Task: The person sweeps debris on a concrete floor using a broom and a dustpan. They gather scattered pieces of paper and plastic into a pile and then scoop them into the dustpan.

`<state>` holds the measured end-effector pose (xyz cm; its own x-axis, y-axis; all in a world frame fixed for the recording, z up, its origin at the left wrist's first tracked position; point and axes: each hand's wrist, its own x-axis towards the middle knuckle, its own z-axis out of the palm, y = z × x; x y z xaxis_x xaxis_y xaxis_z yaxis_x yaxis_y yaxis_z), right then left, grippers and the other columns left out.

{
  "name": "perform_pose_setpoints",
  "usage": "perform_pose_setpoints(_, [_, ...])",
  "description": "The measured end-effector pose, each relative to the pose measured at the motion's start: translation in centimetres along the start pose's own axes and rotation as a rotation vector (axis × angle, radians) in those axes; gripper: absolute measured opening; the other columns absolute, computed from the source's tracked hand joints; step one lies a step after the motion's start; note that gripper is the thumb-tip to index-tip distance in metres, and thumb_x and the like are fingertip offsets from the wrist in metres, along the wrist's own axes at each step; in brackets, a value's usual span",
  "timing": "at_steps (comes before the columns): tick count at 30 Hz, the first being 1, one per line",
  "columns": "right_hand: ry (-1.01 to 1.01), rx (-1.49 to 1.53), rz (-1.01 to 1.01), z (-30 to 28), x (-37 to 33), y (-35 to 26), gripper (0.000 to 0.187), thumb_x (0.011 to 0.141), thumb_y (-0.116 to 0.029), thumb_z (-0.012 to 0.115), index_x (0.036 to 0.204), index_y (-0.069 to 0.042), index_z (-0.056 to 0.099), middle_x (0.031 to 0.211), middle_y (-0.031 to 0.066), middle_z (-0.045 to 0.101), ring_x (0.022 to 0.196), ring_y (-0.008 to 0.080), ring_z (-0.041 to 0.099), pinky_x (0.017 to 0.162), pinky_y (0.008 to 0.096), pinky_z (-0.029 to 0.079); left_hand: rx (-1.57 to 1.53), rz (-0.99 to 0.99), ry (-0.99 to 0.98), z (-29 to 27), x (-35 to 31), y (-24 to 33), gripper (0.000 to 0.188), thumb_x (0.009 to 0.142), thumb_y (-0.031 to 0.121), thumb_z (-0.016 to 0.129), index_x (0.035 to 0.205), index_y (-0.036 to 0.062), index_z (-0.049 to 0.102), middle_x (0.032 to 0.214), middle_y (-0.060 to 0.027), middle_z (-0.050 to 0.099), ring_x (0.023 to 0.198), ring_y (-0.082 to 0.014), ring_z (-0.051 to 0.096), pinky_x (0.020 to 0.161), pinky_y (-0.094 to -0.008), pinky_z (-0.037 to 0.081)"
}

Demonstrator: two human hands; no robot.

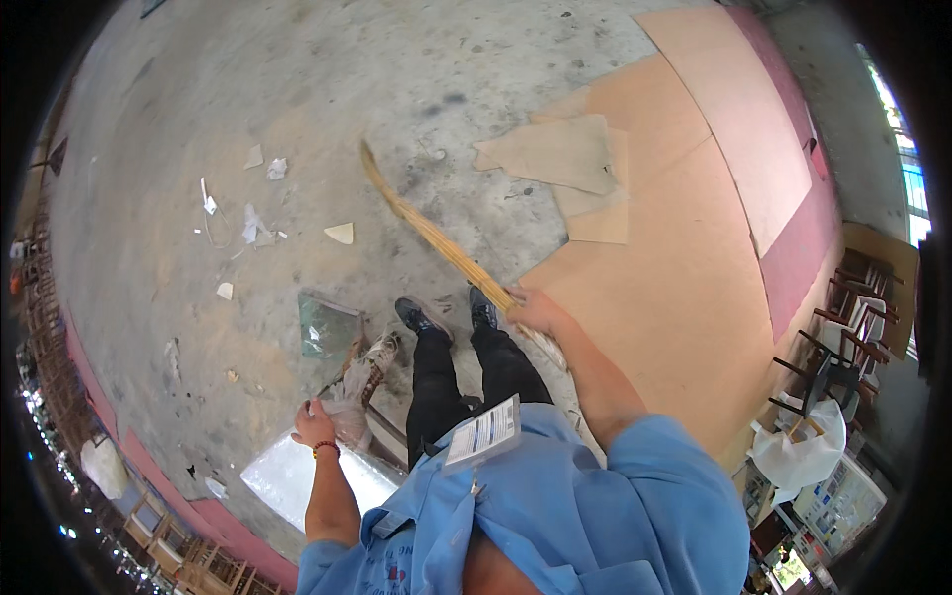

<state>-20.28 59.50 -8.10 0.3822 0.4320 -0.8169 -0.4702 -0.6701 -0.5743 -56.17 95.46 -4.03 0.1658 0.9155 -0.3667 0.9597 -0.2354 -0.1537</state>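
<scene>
My right hand (535,310) is wrapped round a long straw broom (436,236), close to where its yellow bristles gather. The bristles slant away to the far left, their tip low over or on the concrete; the view does not show which. A pale length of the broom runs back beside my right leg. My left hand (314,426), with a beaded bracelet on its wrist, hangs with loosely bent fingers apart and nothing visible in them. Just right of it is a crumpled clear plastic bag (349,416). Ahead of that lies a greenish, flat-looking piece (330,327).
Paper scraps (255,226) dot the concrete floor on the left. Brown board sheets (654,258) cover the floor on the right, with a torn piece (565,154) on top. A shiny clear sheet (317,486) lies below my left hand. Chairs (843,337) stand at the far right.
</scene>
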Motion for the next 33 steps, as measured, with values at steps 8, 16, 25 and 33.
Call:
perform_pose_setpoints(8, [0.411,-0.346,0.409,-1.5,-16.6,7.5,0.067,0.072,-0.014,0.064,0.136,-0.006,0.045,0.101,0.0241,0.065,0.09,0.0321,0.066,0.079,0.0405,0.051,0.096,-0.097,0.088,-0.3,1.8,2.7,0.044,0.09,0.042,0.042,0.1,0.011,0.071,0.099,-0.0103,0.07,0.094,-0.0288,0.064,0.102,-0.0495,0.029])
perform_pose_setpoints(16, [0.613,-0.497,0.698,-0.5,-6.4,8.3,0.037,0.081,-0.016,0.059,0.115,-0.002,0.057,0.107,0.0229,0.064,0.102,0.0361,0.062,0.085,0.0438,0.05,0.058,-0.056,0.137,-0.3,1.8,2.7,0.043,0.088,0.038,0.042,0.101,0.0075,0.07,0.102,-0.0122,0.069,0.095,-0.0299,0.063,0.101,-0.0491,0.03])
perform_pose_setpoints(25, [0.772,-0.354,0.495,-0.3,4.5,-0.6,0.031,0.079,-0.014,0.06,0.106,0.0,0.062,0.104,0.0225,0.065,0.101,0.0363,0.063,0.086,0.0432,0.05,0.026,-0.021,0.111,-0.5,2.1,2.5,0.04,0.088,0.036,0.046,0.101,0.0064,0.07,0.104,-0.0118,0.069,0.098,-0.0289,0.062,0.103,-0.047,0.028])
perform_pose_setpoints(33, [0.798,-0.38,0.396,-8.2,9.1,-3.7,0.036,0.07,-0.014,0.066,0.102,0.002,0.063,0.091,0.022,0.067,0.088,0.0341,0.066,0.076,0.0411,0.053,-0.064,0.063,0.101,-0.1,2.4,1.9,0.037,0.087,0.035,0.049,0.096,0.0071,0.071,0.1,-0.011,0.07,0.096,-0.0278,0.062,0.099,-0.0414,0.031])
